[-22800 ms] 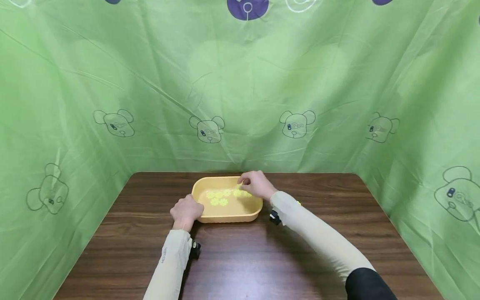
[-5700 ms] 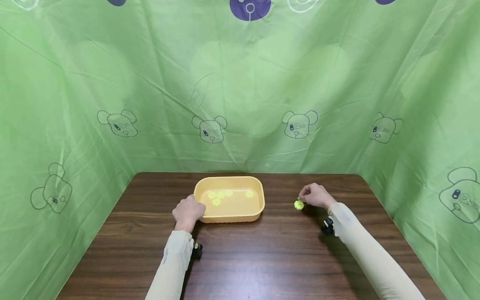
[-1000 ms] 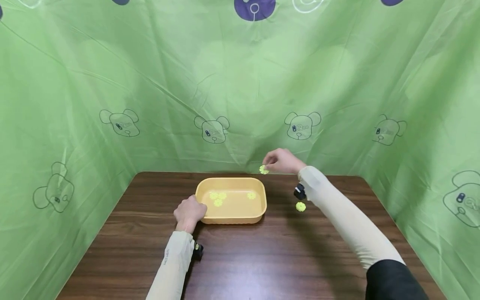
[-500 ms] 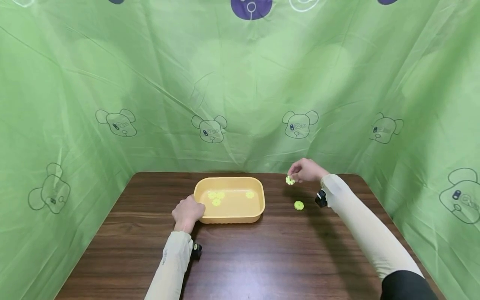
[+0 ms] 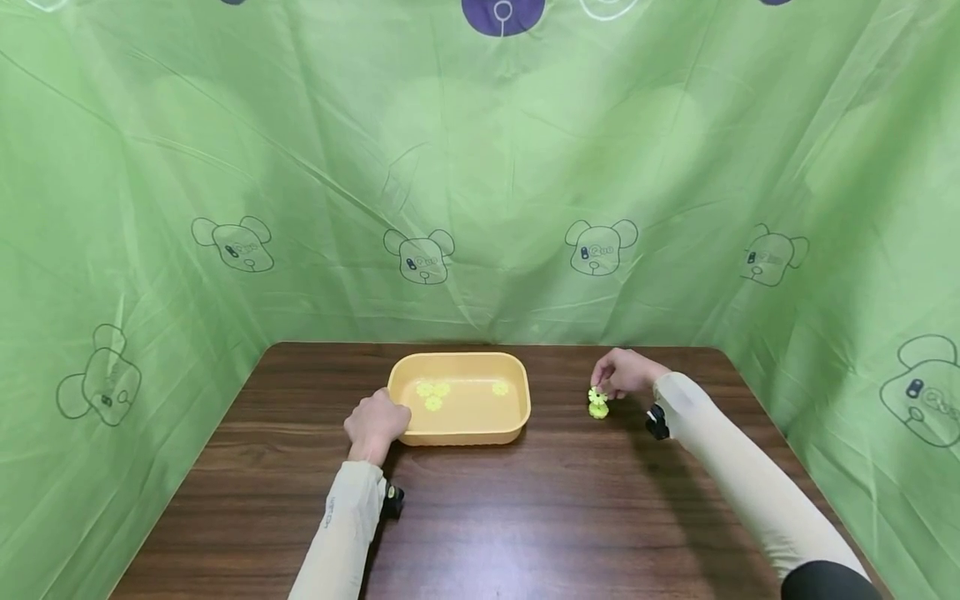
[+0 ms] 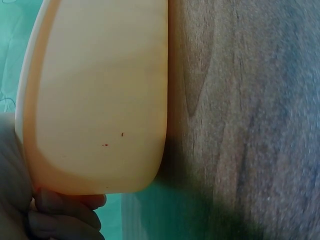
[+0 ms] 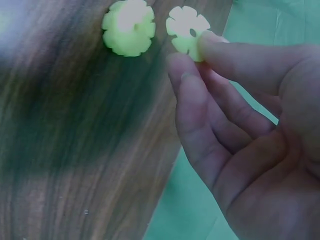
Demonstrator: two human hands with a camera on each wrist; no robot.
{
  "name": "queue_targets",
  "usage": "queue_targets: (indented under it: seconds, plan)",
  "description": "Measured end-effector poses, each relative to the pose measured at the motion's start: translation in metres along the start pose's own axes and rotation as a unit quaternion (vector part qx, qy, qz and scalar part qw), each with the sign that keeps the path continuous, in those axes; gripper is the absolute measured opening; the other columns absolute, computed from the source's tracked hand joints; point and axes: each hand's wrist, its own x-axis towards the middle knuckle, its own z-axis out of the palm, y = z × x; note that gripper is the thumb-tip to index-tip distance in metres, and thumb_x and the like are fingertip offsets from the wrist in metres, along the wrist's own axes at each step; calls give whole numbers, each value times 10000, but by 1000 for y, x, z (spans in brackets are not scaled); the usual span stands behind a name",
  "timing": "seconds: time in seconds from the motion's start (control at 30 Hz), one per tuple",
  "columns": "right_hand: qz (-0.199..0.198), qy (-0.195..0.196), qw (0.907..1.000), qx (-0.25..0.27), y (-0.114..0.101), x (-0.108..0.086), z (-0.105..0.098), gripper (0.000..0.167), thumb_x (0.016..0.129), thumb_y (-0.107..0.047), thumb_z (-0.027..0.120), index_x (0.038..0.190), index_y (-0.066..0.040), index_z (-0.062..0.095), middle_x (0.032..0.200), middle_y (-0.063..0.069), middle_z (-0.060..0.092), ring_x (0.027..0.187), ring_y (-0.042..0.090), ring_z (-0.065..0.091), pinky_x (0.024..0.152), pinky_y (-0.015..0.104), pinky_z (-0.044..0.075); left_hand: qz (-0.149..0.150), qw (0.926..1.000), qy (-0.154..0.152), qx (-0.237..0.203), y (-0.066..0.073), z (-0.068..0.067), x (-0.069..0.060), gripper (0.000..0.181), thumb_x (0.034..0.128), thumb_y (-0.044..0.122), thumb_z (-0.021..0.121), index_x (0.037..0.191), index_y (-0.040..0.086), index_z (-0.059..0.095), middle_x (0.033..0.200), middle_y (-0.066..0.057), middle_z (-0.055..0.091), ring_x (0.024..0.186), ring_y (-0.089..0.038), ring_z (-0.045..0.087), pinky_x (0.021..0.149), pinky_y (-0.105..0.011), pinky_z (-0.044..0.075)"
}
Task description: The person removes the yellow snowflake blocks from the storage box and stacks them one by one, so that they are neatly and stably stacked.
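In the head view my left hand (image 5: 377, 425) grips the left end of a yellow plastic tray (image 5: 465, 438); the left wrist view shows fingers curled at the tray wall (image 6: 100, 100). My right hand (image 5: 628, 372) pinches a yellow flower-shaped disc (image 7: 184, 24) between thumb and fingertips, tilted on edge; a small hole shows in it. Close beside that disc, a small stack of matching flower discs (image 7: 129, 27) sits on the table to the right of the tray; in the head view, the held disc overlaps the stack's (image 5: 598, 411) upper edge. Whether they touch, I cannot tell.
Inside the tray lie several loose flower discs (image 5: 433, 403), grouped toward the left, with a single disc (image 5: 500, 387) at the right. Dark wood tabletop (image 5: 480, 517) runs beneath everything. A green curtain (image 5: 480, 167) printed with bear faces encloses the back and sides.
Over the last second my right hand has carried the disc rightward and down from behind the tray to the stack. Fewer discs lie in the tray than earlier. My left hand stays on the tray.
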Motion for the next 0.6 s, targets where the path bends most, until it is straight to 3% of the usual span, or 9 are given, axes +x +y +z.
queue_targets:
  seconds: [0.23,0.6]
  plan:
    - [-61,-81,9999,85,10,-1,6,69,881,24,700,945,3,715,817,110,719,693,184,678,636,363,578,8,10000,4,-31,0,-1,0,352,820,242,514,1100,70,640,936,-165,673,821,-353,633,654,-505,444]
    - [52,97,9999,41,15,0,17,75,849,21,731,917,-11,724,789,74,716,665,187,669,618,329,566,29,10000,-5,3,-1,-1,4,378,813,243,514,1123,70,643,957,-178,679,839,-363,643,639,-510,452]
